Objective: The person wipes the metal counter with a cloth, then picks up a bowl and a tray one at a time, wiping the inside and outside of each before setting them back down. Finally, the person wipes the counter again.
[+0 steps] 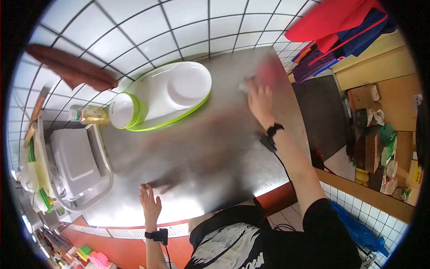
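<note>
My right hand [260, 104] reaches over the far right part of the steel table [204, 168], its fingers over a small, crumpled grey-white thing [245, 85] that is too blurred to name. At the table's near left edge is my left hand [150, 205], holding nothing, with its fingers stretched out and a dark reflection just beyond the fingertips. A large white oval tray with a green rim [172, 122] stands by the wall. In it are a white round bowl [189, 85] on the right and stacked green-and-white bowls [124, 110] on the left.
Left on the table are a grey plastic bin [74, 157] with a white handle and a bottle of yellow liquid [93, 115]. A brown cloth [74, 69] hangs on the tiled wall [188, 27]. Beyond the table's right edge hang red fabrics [329, 22]; cardboard boxes [394, 105] stand there.
</note>
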Tool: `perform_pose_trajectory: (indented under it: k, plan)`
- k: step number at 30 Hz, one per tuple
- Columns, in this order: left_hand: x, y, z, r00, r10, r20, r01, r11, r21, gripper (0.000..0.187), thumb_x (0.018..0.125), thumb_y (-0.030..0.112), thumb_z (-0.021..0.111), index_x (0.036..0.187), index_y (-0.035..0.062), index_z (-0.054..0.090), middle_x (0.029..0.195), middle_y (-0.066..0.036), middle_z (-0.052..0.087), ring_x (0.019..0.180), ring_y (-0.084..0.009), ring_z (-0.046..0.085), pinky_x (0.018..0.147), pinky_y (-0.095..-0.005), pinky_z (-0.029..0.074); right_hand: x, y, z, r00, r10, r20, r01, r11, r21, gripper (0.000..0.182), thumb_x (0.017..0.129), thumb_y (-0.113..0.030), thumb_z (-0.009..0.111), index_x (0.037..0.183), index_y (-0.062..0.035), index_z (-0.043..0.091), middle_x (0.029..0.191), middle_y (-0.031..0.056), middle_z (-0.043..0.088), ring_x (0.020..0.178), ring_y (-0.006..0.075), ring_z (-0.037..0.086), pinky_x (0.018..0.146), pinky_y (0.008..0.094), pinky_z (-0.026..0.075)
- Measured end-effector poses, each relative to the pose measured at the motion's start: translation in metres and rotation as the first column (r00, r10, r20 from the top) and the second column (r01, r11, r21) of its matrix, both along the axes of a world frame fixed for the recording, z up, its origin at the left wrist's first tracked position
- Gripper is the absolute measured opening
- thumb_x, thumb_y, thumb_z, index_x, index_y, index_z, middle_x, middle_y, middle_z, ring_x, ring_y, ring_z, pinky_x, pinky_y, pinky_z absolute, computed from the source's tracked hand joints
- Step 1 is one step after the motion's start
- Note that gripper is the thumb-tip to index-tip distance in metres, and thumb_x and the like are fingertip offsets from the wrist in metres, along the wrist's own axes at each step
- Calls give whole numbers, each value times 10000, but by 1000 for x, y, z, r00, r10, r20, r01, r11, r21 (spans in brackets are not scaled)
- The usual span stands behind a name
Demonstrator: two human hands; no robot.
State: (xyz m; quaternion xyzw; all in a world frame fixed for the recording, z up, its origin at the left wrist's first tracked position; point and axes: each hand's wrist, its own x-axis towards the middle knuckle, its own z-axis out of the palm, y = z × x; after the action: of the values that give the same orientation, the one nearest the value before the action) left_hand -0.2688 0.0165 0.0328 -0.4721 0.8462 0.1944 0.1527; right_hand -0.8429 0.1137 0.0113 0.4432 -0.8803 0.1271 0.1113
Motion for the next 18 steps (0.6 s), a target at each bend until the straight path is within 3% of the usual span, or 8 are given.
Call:
perform_pose_trajectory:
  k: [1, 4, 6, 8, 9, 11, 15, 18]
  plan:
    - [-3, -1, -1, 1000, 0, -1, 0, 1000, 3, 722, 897, 122, 571, 1542, 59, 251, 1585, -317, 99, 1463, -447, 192, 1182, -542, 198, -22, -9, 0, 985, -169, -20, 167, 983, -78, 504, 849, -116, 595, 1346, -161, 519, 1364, 158, 512, 1047, 371, 540, 916, 490, 470]
    - [-10, -1, 4, 999, 24, 38, -25, 999, 29, 716, 900, 99, 551, 1544, 56, 242, 1579, -323, 118, 1467, -448, 179, 1189, -534, 189, -31, -64, 7, 904, -415, 97, 420, 907, -34, 455, 859, -145, 593, 1311, -110, 549, 1337, 174, 522, 1071, 368, 536, 926, 491, 452]
    - [-16, -1, 9, 997, 41, 59, -44, 998, 38, 692, 906, 82, 528, 1536, 34, 245, 1570, -330, 144, 1467, -453, 171, 1192, -528, 188, -21, -97, -35, 948, -254, 193, 242, 967, 82, 557, 861, -196, 611, 1402, -140, 489, 1411, 169, 474, 1139, 368, 513, 1003, 521, 400]
    - [-17, -2, 7, 996, 47, 81, -50, 998, 41, 687, 908, 83, 526, 1530, 16, 244, 1563, -340, 150, 1467, -456, 166, 1193, -523, 188, 19, -98, -18, 965, 230, 122, -257, 916, 307, 558, 860, -200, 606, 1402, -135, 487, 1413, 161, 469, 1140, 351, 522, 984, 503, 427]
    - [-17, -3, 5, 994, 59, 95, -64, 997, 46, 681, 909, 85, 524, 1524, -2, 244, 1556, -351, 157, 1467, -459, 162, 1195, -519, 188, 20, -91, -23, 927, 371, -59, -374, 924, -79, 448, 828, -181, 636, 1268, -111, 594, 1336, 135, 525, 1073, 340, 570, 903, 500, 494]
    - [-18, -5, 2, 991, 69, 110, -75, 996, 55, 677, 911, 86, 522, 1518, -20, 243, 1548, -362, 164, 1467, -463, 158, 1196, -514, 188, -21, -80, -15, 876, 483, -3, -483, 875, -45, 477, 825, -171, 635, 1299, -182, 586, 1361, 105, 520, 1092, 336, 566, 934, 500, 486]
    - [-16, -3, -3, 988, 126, 88, -132, 989, 68, 692, 906, 94, 532, 1519, -28, 234, 1552, -363, 146, 1468, -466, 144, 1202, -506, 176, -128, -44, -14, 972, 233, 23, -235, 964, 122, 558, 832, -140, 614, 1369, -260, 527, 1428, 66, 487, 1136, 337, 547, 1023, 482, 424]
    - [-10, 2, -10, 994, 101, 32, -102, 995, 14, 721, 887, 88, 547, 1522, -28, 225, 1569, -343, 115, 1476, -454, 125, 1208, -501, 162, -177, 2, -16, 975, 172, -144, -166, 985, 49, 641, 810, -95, 594, 1423, -228, 466, 1457, 51, 464, 1143, 334, 520, 964, 461, 456]
